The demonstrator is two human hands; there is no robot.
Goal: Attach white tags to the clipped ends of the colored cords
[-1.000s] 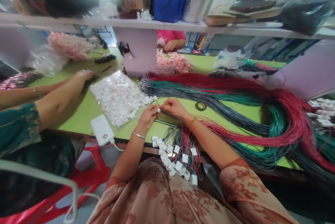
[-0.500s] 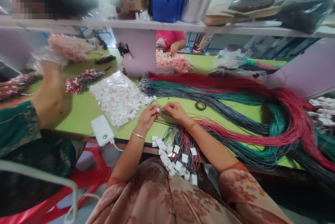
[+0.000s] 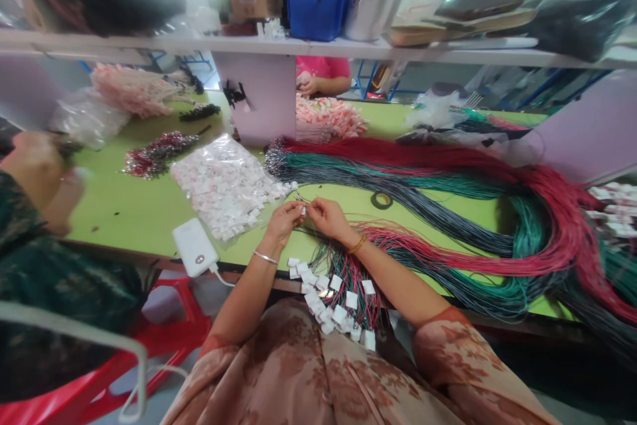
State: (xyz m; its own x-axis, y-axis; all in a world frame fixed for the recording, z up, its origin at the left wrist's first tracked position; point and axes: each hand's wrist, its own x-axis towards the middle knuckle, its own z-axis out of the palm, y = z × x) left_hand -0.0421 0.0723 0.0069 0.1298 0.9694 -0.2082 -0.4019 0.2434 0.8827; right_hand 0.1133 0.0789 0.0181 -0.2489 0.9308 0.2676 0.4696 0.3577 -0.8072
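Between the fingertips of my left hand (image 3: 284,222) is a small white connector (image 3: 303,211). My right hand (image 3: 327,218) pinches a thin wire (image 3: 304,199) right beside it, and the two hands almost touch. The fingers partly hide how the wire meets the connector. Close to my left hand lies a clear plastic bag (image 3: 226,183) full of white connectors. Below my hands, wires ending in white connectors (image 3: 340,314) hang over the table's front edge. Beyond and to the right run long bundles of red wires (image 3: 448,158), green wires (image 3: 527,229) and black wires (image 3: 438,209).
A roll of black tape (image 3: 381,200) lies right of my hands. At the table's front edge sits a white power bank (image 3: 195,247) with a cable. A shelf (image 3: 199,46) crosses above, holding a blue bin (image 3: 319,10). Co-workers sit at the left and across the table.
My right hand has moved slightly left and down, closer to the connector in my left hand. At left, the co-worker's arm has drawn back toward the table edge.
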